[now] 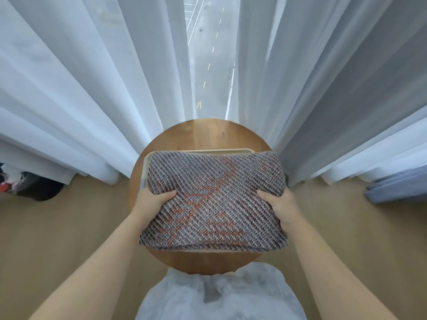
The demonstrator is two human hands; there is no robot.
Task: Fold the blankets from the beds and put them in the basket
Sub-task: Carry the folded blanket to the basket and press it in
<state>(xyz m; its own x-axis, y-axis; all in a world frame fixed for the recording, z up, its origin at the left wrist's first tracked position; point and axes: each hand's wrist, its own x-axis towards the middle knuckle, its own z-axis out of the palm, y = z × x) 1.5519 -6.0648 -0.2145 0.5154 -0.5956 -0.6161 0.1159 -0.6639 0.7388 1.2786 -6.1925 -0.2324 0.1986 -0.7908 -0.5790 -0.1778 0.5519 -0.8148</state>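
Note:
A folded knitted blanket (pixel 213 199), grey with orange patches, is held flat in front of me. My left hand (pixel 151 204) grips its left edge with the thumb on top, and my right hand (pixel 280 205) grips its right edge the same way. Under the blanket a pale rectangular basket rim (pixel 198 151) shows along the back and left side. The basket stands on a round wooden table (pixel 208 137). The blanket hides the basket's inside, so I cannot tell whether it rests in the basket or hangs just above it.
White sheer curtains (pixel 92 88) hang behind the table on both sides, with a gap onto a street between them. A dark object (pixel 39 189) lies on the wooden floor at the left. Folded blue-grey cloth (pixel 399 188) sits at the right.

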